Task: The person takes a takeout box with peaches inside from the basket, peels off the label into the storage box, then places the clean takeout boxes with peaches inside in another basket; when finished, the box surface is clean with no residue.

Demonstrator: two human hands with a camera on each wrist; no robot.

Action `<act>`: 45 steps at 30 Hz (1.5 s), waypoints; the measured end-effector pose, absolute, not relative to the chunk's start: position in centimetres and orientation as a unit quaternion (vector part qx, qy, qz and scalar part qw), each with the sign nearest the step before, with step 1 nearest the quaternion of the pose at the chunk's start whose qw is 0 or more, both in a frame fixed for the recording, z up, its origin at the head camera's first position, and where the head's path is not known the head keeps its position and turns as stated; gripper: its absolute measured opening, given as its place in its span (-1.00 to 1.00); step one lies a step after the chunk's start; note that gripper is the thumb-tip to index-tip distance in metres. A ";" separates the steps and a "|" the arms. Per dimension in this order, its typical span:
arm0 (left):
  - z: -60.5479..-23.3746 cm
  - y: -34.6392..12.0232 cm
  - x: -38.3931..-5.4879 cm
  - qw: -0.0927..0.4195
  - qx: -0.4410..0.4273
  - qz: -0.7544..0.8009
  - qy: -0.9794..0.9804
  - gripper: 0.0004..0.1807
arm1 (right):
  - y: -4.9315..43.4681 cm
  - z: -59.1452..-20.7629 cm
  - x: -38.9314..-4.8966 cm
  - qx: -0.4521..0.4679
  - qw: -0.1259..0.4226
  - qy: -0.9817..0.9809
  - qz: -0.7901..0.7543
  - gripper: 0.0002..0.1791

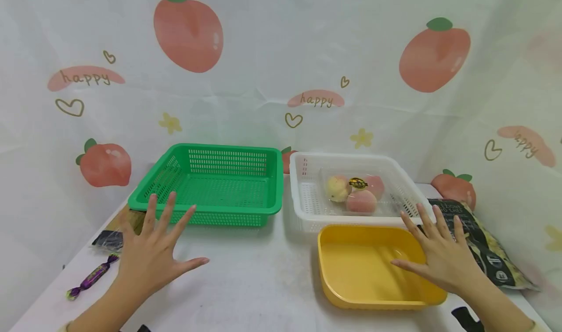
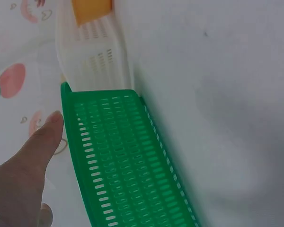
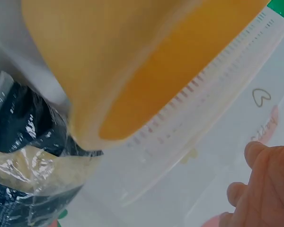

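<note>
Both hands are raised with fingers spread, holding nothing. The left hand [image 1: 149, 254] is in front of the green basket [image 1: 274, 210], overlapping its lower left part in the head view. Over the right end of the yellow tub [image 1: 351, 300] hovers the right hand [image 1: 443, 256]. Behind the tub stands a white basket [image 1: 303, 215], which holds a clear pack of peaches [image 1: 362, 201] with a black and gold label. In the left wrist view, the green basket [image 2: 118, 156] lies beyond the thumb side of the left hand [image 2: 26, 175].
A purple wrapped candy [image 1: 94, 276] lies left of the left hand. Behind that hand is a partly hidden brown and black packet [image 1: 110, 239]. A large black and yellow bag [image 1: 491, 254] leans at the right. A printed cloth backdrop [image 1: 263, 53] rises behind the baskets.
</note>
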State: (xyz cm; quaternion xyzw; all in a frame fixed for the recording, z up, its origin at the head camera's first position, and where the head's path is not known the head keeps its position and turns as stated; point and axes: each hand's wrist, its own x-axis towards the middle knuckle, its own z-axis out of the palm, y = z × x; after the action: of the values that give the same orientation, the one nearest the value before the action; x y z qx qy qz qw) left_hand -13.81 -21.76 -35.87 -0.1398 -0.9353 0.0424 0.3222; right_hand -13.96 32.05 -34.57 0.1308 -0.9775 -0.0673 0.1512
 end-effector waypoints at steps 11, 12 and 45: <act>-35.0 -20.0 -15.7 0.311 -0.154 0.040 -0.937 0.18 | 32.6 -33.3 -15.5 0.135 0.156 -0.976 -0.069 0.17; -34.9 -19.8 -15.8 0.311 -0.156 0.038 -0.937 0.18 | 32.7 -33.1 -15.7 0.134 0.157 -0.976 -0.068 0.17; -31.7 -7.7 -21.2 0.237 -0.213 0.006 -0.948 0.05 | 34.8 -27.7 -28.3 0.028 -0.049 -0.988 0.140 0.02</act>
State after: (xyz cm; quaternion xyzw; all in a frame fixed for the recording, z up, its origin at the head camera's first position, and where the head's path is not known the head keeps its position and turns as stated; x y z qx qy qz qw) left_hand -21.17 -7.73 -31.67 -0.2127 -0.9480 0.0059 0.2367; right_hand -28.34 34.78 -27.68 0.0278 -0.9885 0.1404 -0.0491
